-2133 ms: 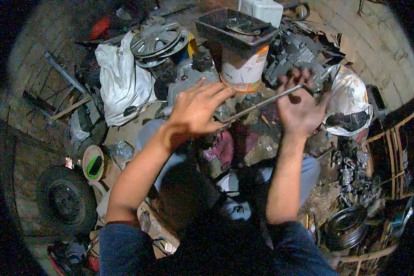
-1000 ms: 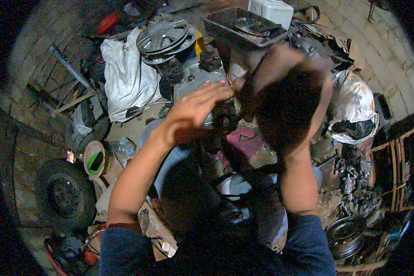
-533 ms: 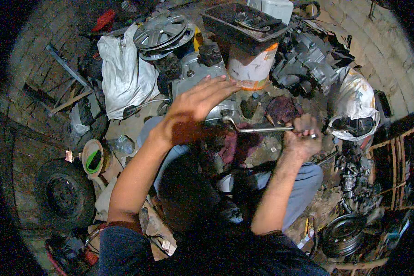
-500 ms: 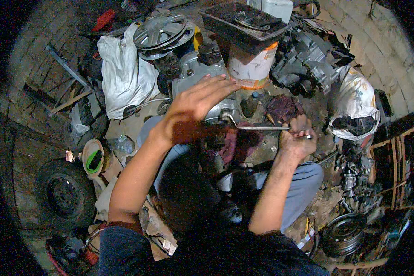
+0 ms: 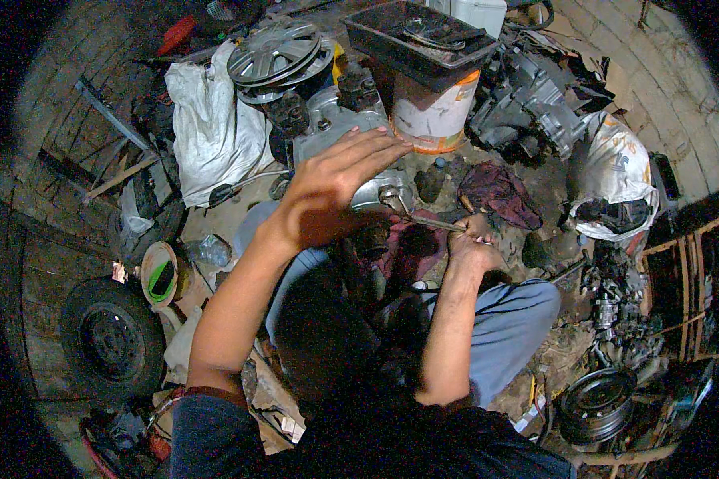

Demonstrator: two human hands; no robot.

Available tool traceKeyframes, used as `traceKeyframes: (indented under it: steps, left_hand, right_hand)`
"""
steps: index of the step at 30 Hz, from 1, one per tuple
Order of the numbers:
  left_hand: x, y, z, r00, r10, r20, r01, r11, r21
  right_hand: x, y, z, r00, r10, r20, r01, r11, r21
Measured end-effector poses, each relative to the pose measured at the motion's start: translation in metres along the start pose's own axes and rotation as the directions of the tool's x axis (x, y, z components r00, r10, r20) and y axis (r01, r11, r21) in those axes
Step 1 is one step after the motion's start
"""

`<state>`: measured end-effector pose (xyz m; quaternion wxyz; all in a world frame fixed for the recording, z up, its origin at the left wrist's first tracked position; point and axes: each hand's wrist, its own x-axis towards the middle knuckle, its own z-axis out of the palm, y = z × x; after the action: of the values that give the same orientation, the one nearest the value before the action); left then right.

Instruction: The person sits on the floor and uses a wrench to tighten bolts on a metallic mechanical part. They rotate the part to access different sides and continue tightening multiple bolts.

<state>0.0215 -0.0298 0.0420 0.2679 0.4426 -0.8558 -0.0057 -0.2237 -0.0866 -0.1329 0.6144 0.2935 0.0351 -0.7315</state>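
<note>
A silver metal housing (image 5: 311, 146) with a rounded, shiny near end stands in front of me. My left hand (image 5: 335, 172) rests against it, fingers stretched out and side by side, holding nothing. At the near end, one end of a bent-handled wrench (image 5: 427, 221) meets a round fitting (image 5: 388, 194). The fingers of my right hand (image 5: 473, 243) are closed around the wrench's handle, to the right of the housing. Below the wrench, a dark red cloth (image 5: 414, 247) lies partly in shadow. The housing's left side is partly hidden by my left hand.
Behind the housing stand a white bucket (image 5: 430, 116) under a black tray (image 5: 375, 40), and stacked wheel covers (image 5: 276, 54). A white sack (image 5: 208, 132) lies left, a tyre (image 5: 112, 339) lower left. At right are a crumpled maroon rag (image 5: 499, 195), a grey casting (image 5: 527, 104) and a bag (image 5: 615, 172).
My right hand has moved left and toward the housing, and the wrench's handle has swung with it, now slanting down more steeply. My left hand has stayed nearly in place.
</note>
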Motion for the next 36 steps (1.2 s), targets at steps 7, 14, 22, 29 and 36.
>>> traceKeyframes:
  steps: [7,14,22,29,36]
  left_hand:
    - [0.0,0.0,0.003,0.999,-0.008,-0.034,0.008,1.0,0.005]
    - [0.003,0.002,0.005,0.998,-0.001,-0.059,0.003,1.0,0.02]
    - [0.003,0.007,0.014,0.995,-0.019,-0.099,0.026,0.997,0.072]
    - [0.003,0.004,0.019,0.983,0.04,-0.177,-0.024,0.996,0.091]
    - [0.009,0.007,0.022,0.994,0.015,-0.107,-0.004,0.995,0.096]
  right_hand:
    - [0.005,0.015,0.006,0.985,-0.029,-0.17,0.024,0.999,-0.031]
    - [0.007,0.018,0.076,0.985,0.013,0.173,0.042,0.95,-0.309]
    - [-0.112,0.12,0.202,0.402,0.378,0.834,0.6,0.579,-0.552]
    - [-0.076,0.118,0.207,0.137,0.586,0.799,0.27,0.754,-0.599]
    - [-0.055,0.089,0.192,0.511,0.165,0.844,0.713,0.466,-0.523]
